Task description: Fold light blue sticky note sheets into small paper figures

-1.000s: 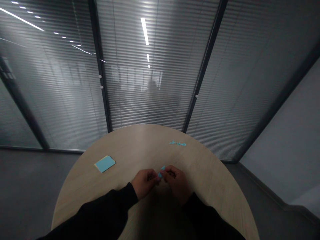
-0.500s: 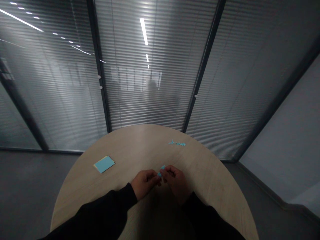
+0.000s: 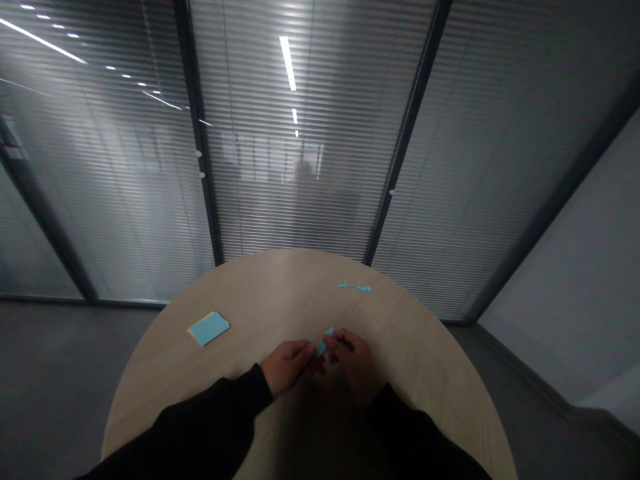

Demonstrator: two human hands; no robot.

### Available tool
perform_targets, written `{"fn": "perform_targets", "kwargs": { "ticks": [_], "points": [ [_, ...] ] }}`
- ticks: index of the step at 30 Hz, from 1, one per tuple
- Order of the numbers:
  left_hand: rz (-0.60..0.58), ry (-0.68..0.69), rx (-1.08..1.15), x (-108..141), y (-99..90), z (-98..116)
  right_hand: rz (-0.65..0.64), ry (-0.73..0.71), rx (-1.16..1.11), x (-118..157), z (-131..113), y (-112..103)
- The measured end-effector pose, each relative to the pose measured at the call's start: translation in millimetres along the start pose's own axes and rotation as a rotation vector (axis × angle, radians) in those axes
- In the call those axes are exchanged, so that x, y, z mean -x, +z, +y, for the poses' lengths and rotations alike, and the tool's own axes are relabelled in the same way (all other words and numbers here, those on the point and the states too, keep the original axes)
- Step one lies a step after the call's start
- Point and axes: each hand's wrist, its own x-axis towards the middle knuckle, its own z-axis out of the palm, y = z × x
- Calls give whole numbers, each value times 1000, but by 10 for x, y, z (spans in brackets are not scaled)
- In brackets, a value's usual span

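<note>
Between my two hands, just above the table, is a small folded piece of blue paper (image 3: 324, 342). My left hand (image 3: 287, 365) pinches its lower left end between thumb and fingers. From the other side, my right hand (image 3: 354, 363) grips the paper's upper right part with thumb and forefinger. The fingers cover some of the paper, so its full shape is hidden. Away to the left lies a stack of blue paper sheets (image 3: 210, 329) with a yellowish edge showing beneath. A row of small crumpled blue paper bits (image 3: 354, 287) rests toward the far right.
The round wooden table (image 3: 280, 293) has its far edge close to a glass partition with blinds (image 3: 300, 213). Dark frame posts divide the glass. A white wall (image 3: 575, 287) stands at the right, and grey floor (image 3: 60, 373) surrounds the table.
More of the blue paper shows between my fingers now. My right hand has shifted slightly to the right, and my left fingers have moved a little. The stack and the paper bits stay put.
</note>
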Motion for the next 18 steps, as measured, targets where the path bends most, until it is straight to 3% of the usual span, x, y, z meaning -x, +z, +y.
{"fn": "perform_targets", "kwargs": {
  "ticks": [5, 18],
  "points": [
    [-8, -16, -32, 10, -6, -34, -6, -5, -6, 9, -11, 16],
    [100, 57, -213, 54, 24, 14, -45, 7, -60, 13, 6, 22]
  ]
}}
